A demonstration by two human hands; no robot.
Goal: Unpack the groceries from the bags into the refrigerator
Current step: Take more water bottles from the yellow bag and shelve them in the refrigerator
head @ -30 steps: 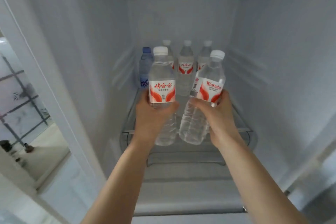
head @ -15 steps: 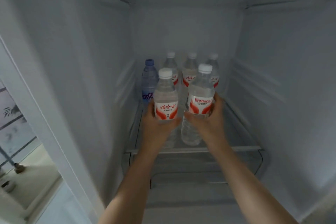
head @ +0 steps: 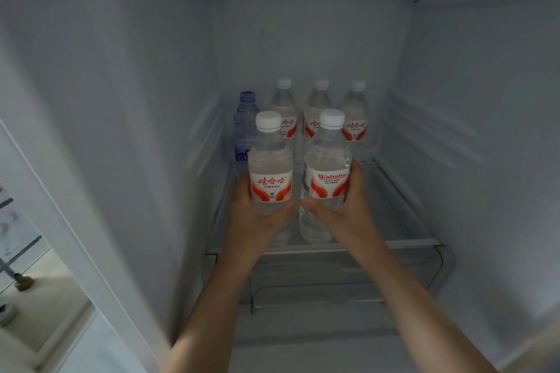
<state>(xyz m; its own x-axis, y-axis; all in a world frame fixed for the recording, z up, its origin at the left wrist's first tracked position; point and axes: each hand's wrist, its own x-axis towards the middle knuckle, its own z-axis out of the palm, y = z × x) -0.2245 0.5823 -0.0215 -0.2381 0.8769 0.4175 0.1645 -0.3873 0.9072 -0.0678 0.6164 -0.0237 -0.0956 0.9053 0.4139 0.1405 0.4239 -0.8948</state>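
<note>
Bottles (head: 270,172) (head: 327,172) stand upright, caps up, in left hand (head: 257,221) and right hand (head: 348,212).

The refrigerator (head: 454,100) is pale grey-white on its walls, with faint raised ribs on both sides. The glass shelf (head: 409,242) is clear with a whitish front edge. Two clear water bottles stand near the shelf's front edge: the left bottle (head: 270,166) and the right bottle (head: 327,169) both have white caps and white labels with red-orange curved shapes and red lettering. Along the back edge, three more clear bottles (head: 318,112) carry the same white caps and red-and-white labels. At the back left corner, a blue-tinted bottle (head: 245,130) has a blue cap and a blue label with pale letters. The floor (head: 45,297) outside is cream.
</note>
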